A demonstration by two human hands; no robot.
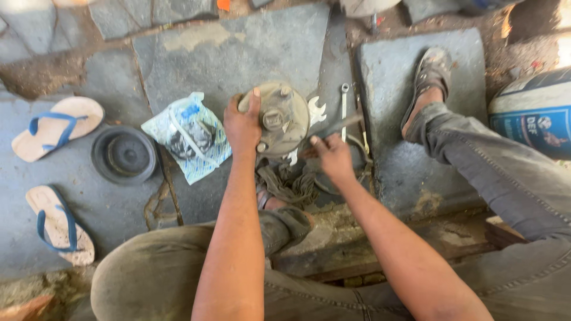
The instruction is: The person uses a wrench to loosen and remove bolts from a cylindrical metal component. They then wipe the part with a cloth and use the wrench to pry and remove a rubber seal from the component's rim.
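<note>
metal hub (279, 119) faces up, left hand (242, 125) gripping.

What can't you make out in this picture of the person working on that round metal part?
- Head view: the tool in the right hand is thin and blurred; its kind is unclear.
- Left hand covers the left rim of the round metal part.
- Contents of the plastic bag are too small to tell.
- The blue and white drum is cut off by the right edge.

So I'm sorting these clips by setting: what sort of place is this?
Probably an informal outdoor repair spot: the person sits on a stone-slab floor, left hand steadying a grimy round metal hub, with spanners and a black pulley lying on the ground.
</note>
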